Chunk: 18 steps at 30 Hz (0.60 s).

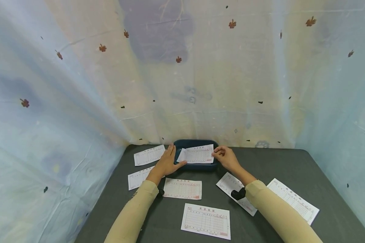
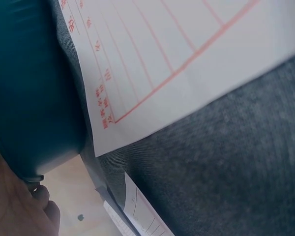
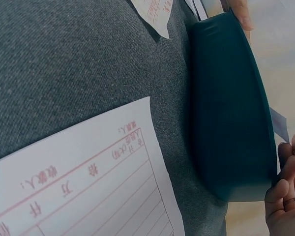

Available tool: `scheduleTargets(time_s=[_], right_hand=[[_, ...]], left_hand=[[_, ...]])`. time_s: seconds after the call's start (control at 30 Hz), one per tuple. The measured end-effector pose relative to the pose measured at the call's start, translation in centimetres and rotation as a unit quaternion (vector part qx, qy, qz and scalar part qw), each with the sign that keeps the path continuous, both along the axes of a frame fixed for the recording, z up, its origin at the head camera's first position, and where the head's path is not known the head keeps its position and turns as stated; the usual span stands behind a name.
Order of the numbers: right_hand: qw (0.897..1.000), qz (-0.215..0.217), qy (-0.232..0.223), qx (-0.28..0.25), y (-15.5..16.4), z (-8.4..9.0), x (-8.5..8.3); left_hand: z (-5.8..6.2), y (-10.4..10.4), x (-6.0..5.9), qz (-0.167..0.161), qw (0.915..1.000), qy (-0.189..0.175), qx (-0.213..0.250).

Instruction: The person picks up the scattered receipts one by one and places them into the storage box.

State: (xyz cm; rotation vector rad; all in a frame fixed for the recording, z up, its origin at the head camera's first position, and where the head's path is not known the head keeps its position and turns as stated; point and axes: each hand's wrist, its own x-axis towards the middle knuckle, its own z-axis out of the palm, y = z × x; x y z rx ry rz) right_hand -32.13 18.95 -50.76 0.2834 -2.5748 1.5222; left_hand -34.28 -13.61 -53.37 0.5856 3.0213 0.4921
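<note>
In the head view, the left hand (image 1: 165,164), spread with fingers nearly straight, rests at the left end of the tub (image 1: 197,167); the right hand (image 1: 227,158) pinches the right edge of a slip (image 1: 198,154) inside. Other slips (image 1: 182,188) lie nearer. The left wrist view shows fingers by the rim; the right wrist view, curled fingers and a slip's corner above it.
</note>
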Motion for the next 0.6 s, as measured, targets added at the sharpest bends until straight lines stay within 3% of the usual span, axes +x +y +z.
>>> scheduleTargets(time_s=[0.6], right_hand=[[1.0,0.012,-0.001,-0.018,0.54,0.07,0.45]], left_hand=[[0.8,0.18,0.56,0.008,0.9999,-0.003,0.009]])
